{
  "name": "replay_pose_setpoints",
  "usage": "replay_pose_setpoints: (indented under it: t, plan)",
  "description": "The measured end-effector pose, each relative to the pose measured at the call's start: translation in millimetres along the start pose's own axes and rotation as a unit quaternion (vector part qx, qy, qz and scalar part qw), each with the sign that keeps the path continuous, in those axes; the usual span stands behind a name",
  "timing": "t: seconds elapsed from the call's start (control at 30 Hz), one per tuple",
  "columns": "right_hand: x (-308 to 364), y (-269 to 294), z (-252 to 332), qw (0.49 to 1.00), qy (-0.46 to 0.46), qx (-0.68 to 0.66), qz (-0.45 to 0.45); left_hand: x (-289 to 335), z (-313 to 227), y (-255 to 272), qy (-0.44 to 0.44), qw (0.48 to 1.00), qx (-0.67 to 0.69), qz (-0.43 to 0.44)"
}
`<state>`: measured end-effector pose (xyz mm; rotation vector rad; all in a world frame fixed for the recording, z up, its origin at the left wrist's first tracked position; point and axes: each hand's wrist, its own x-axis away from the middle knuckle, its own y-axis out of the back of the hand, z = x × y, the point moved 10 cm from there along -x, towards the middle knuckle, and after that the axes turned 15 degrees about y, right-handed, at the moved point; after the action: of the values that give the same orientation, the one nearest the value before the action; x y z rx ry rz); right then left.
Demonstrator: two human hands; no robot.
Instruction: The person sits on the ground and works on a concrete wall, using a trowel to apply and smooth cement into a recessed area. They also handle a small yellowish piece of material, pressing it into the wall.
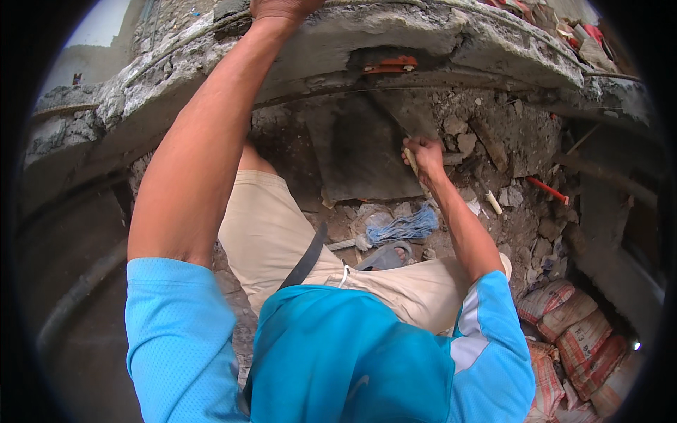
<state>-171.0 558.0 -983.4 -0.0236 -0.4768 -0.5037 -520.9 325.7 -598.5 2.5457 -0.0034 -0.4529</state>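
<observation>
My left hand point(285, 8) is at the top edge, against the top of a rough concrete beam point(508, 51); its fingers are cut off by the frame. Lower and to the right, my right hand point(425, 156) is closed round the pale handle of a thin tool point(412, 163). The tool's narrow dark shaft points up and away, toward the underside of the beam; its far end is hard to make out. Just left of this hand lies a flat grey board point(338, 175) with a dark patch in its middle. Under the beam an orange-red piece point(390, 65) sits in a hollow.
Blue frayed strands point(405, 225) lie on rubble near my sandalled foot point(386, 257). To the right are a white stick-like piece point(493, 202), a red rod point(548, 190) and a wooden plank point(488, 144). Red-and-white sacks point(575, 321) are piled at lower right.
</observation>
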Motion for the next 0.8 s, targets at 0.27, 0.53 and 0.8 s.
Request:
replay_pose_setpoints:
  t: [0.27,0.53,0.8]
  plan:
    - [27,33,9,0.993,0.086,0.073,-0.029,3,-7,-5,0.007,1.000,0.008,0.021]
    - [62,95,-2,0.961,0.079,0.264,-0.034,6,-8,-1,-0.003,0.999,0.028,0.026]
    - [28,54,-8,0.938,0.117,0.326,-0.001,5,-6,0,0.014,1.000,0.000,0.027]
